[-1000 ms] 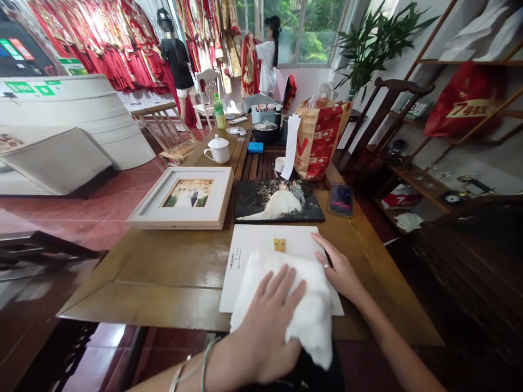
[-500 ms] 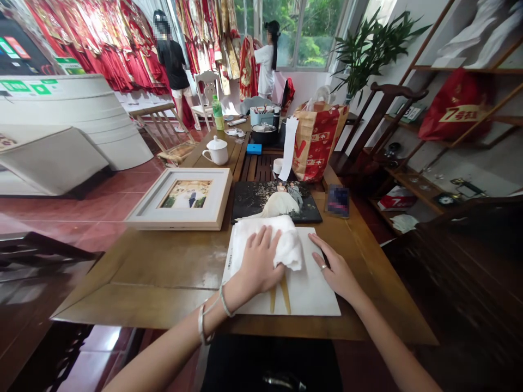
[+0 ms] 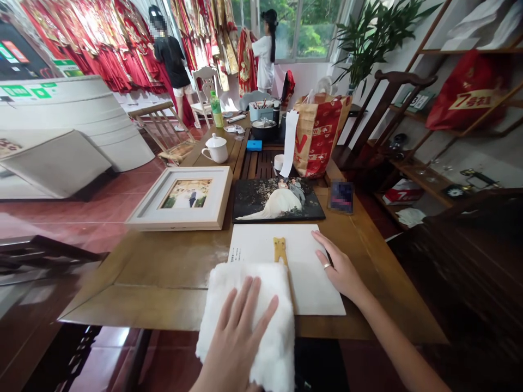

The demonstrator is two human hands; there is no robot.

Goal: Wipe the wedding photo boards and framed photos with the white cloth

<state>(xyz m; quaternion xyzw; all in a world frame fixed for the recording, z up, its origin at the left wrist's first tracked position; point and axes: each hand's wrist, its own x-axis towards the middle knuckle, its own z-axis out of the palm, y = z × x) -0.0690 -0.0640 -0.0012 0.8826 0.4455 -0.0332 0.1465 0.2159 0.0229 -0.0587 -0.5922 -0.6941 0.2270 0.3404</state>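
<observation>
A white panel (image 3: pixel 312 272) lies flat on the table, with small print at its left side and a tan A-shaped stand leg (image 3: pixel 280 249) on it. It looks like the back of a picture board. My left hand (image 3: pixel 241 324) is spread flat on a white towel (image 3: pixel 275 337), which covers the panel's lower left part and reaches past the table's front edge. At the panel's right edge rests my right hand (image 3: pixel 341 269), fingers stretched out, a ring on one of them. Part of the stand leg is hidden under the towel.
Beyond the panel lie a framed photo (image 3: pixel 143 216) and a dark photo board (image 3: pixel 253 200). A lidded mug (image 3: pixel 216 151), a bottle (image 3: pixel 216 111), a paper bag (image 3: pixel 314 144) and a small blurred item (image 3: pixel 341 197) stand on the table (image 3: pixel 163 288). Two people are near hanging garments.
My left hand has drawn the towel from the panel's upper part down toward me, uncovering the top of the stand leg. My right hand stays at the panel's right edge.
</observation>
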